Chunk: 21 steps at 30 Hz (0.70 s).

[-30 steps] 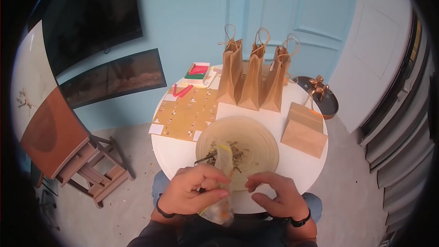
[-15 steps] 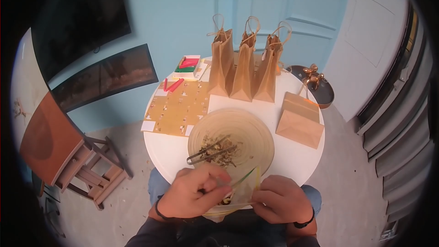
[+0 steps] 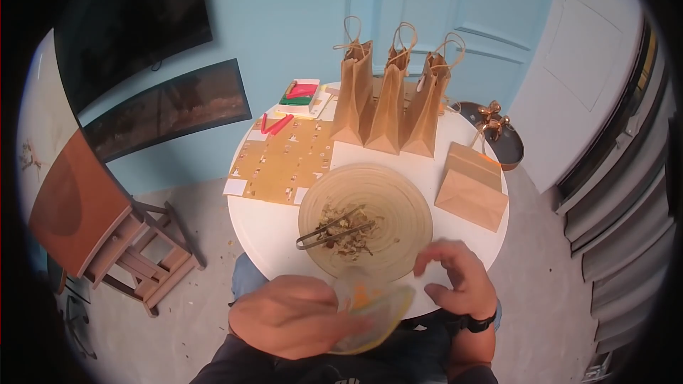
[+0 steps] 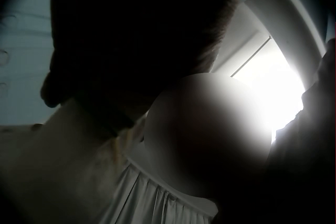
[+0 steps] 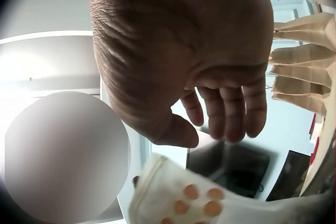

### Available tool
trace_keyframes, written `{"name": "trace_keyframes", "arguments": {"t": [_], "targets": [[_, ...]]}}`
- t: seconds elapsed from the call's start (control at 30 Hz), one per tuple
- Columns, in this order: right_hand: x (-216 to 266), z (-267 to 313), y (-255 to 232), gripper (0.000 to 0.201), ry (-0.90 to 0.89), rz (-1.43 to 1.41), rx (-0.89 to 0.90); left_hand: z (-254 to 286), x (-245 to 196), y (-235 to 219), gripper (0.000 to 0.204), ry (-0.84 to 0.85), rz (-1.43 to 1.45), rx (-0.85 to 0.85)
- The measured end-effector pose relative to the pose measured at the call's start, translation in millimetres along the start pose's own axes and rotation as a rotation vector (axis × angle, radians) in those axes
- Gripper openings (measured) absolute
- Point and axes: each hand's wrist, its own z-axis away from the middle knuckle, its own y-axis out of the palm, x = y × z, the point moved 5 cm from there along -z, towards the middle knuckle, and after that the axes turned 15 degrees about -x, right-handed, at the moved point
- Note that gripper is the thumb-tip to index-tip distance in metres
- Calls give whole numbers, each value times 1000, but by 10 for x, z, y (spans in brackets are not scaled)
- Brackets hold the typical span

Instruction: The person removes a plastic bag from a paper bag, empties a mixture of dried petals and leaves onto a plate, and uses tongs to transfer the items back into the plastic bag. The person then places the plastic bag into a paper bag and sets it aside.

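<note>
My left hand [image 3: 288, 318] grips a translucent zip bag [image 3: 380, 320] with a yellowish edge and orange spots, held over the near table edge. In the right wrist view, the bag [image 5: 176, 190] shows round orange-brown dots below my right hand [image 5: 194, 45]. Apart from the bag, my right hand [image 3: 459, 281] is raised to its right, fingers loosely bent with nothing between them. Metal tongs [image 3: 313, 240] lie on the round wooden-looking plate [image 3: 409, 206], across a heap of dried brown bits [image 3: 348, 245]. The left wrist view is dark, with my left hand [image 4: 136, 29] above the pale bag [image 4: 58, 166].
Three upright paper bags [image 3: 388, 117] stand at the back of the white round table [image 3: 267, 242]. Another paper bag [image 3: 469, 195] lies at the right. On the left are a patterned brown sheet [image 3: 281, 160], red sticks [image 3: 279, 126] and a small box [image 3: 300, 96].
Half a second ago both hands held the bag with its mouth spread; now the right hand has let go and moved right and up. The bag has turned in the left hand.
</note>
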Motion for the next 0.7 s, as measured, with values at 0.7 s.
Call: {"name": "trace_keyframes", "arguments": {"t": [0.7], "targets": [[-921,49,411,84,530,-619,-17,315,149,-294,29,-373,-351,-904]]}}
